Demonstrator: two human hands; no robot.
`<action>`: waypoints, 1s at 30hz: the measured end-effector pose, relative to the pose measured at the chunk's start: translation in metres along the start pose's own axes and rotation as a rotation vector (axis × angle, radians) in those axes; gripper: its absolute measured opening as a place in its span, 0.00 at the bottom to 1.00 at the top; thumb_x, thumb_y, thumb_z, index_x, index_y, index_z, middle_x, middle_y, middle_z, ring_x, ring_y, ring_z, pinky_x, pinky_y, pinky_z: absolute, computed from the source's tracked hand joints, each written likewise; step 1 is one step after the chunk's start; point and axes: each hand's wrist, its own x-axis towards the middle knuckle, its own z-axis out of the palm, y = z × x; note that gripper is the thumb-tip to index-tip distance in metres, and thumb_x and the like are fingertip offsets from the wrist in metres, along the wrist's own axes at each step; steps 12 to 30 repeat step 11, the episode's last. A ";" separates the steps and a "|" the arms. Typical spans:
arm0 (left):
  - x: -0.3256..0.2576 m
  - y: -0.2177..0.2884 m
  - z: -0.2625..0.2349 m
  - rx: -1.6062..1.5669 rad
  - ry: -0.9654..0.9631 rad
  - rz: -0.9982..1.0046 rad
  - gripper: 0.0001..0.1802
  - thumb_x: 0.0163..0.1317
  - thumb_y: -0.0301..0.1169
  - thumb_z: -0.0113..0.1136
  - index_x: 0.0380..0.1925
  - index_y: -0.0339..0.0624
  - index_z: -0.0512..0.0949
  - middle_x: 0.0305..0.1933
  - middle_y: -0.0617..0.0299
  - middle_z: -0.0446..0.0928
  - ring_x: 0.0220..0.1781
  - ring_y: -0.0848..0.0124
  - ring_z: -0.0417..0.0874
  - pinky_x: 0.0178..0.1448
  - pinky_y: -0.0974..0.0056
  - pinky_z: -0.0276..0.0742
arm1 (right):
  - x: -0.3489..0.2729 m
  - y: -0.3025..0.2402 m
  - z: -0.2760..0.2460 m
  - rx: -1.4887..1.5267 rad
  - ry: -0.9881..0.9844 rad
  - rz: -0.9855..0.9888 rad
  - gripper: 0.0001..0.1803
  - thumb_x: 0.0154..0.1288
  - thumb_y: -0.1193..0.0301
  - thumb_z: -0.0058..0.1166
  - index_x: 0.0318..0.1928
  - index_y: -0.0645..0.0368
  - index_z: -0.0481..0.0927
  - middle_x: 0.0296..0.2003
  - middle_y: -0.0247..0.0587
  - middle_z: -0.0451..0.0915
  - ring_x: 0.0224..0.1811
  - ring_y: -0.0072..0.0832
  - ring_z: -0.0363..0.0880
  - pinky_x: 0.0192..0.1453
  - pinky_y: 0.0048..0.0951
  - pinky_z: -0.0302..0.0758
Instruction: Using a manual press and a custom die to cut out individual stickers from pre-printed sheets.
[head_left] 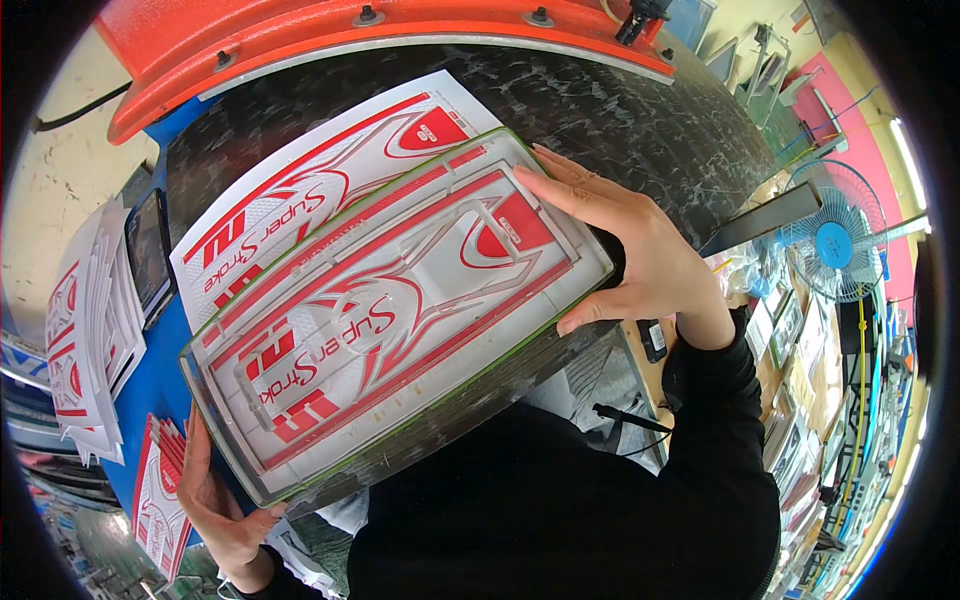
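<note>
A flat, transparent rectangular cutting die [430, 374] with a green edge sits tilted in front of me. Through it shows a red-and-white printed design. My right hand [635, 245] grips its right end, thumb on the near side and fingers over the far corner. At the lower left corner, my left hand [222, 520] holds the die's edge between thumb and fingers, partly hidden by it. A white sheet with red print [300, 165] lies just behind and partly under the die, on a black mottled surface [640, 130].
An orange-red machine beam [300, 35] with bolts spans the far side. On the left stand a stack of printed sheets [95, 330], a dark phone-like device [150, 255] and a pile of red-and-white printed pieces [160, 505]. A blue fan [835, 235] stands at the right.
</note>
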 end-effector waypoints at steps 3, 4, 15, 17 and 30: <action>0.001 0.000 -0.001 -0.021 -0.014 -0.006 0.64 0.40 0.47 0.86 0.72 0.27 0.61 0.75 0.34 0.61 0.77 0.50 0.66 0.78 0.49 0.60 | 0.000 -0.001 0.000 0.002 -0.001 0.015 0.66 0.31 0.43 0.81 0.74 0.51 0.67 0.73 0.58 0.65 0.78 0.54 0.57 0.78 0.53 0.60; 0.001 0.001 0.000 -0.024 -0.019 -0.001 0.63 0.40 0.46 0.86 0.72 0.27 0.61 0.76 0.34 0.61 0.77 0.50 0.66 0.78 0.48 0.61 | 0.000 0.000 0.000 0.003 -0.002 0.013 0.66 0.31 0.43 0.81 0.74 0.51 0.67 0.73 0.58 0.65 0.78 0.54 0.57 0.78 0.53 0.60; 0.001 -0.001 0.000 -0.064 -0.038 0.029 0.60 0.44 0.43 0.85 0.73 0.30 0.61 0.77 0.34 0.59 0.76 0.50 0.67 0.77 0.46 0.63 | -0.001 0.000 0.000 0.010 0.004 0.019 0.65 0.34 0.43 0.81 0.74 0.52 0.68 0.72 0.59 0.65 0.78 0.56 0.57 0.78 0.53 0.59; 0.001 -0.001 0.000 -0.064 -0.038 0.029 0.60 0.44 0.43 0.85 0.73 0.30 0.61 0.77 0.34 0.59 0.76 0.50 0.67 0.77 0.46 0.63 | -0.001 0.000 0.000 0.010 0.004 0.019 0.65 0.34 0.43 0.81 0.74 0.52 0.68 0.72 0.59 0.65 0.78 0.56 0.57 0.78 0.53 0.59; 0.001 -0.001 0.000 -0.064 -0.038 0.029 0.60 0.44 0.43 0.85 0.73 0.30 0.61 0.77 0.34 0.59 0.76 0.50 0.67 0.77 0.46 0.63 | -0.001 0.000 0.000 0.010 0.004 0.019 0.65 0.34 0.43 0.81 0.74 0.52 0.68 0.72 0.59 0.65 0.78 0.56 0.57 0.78 0.53 0.59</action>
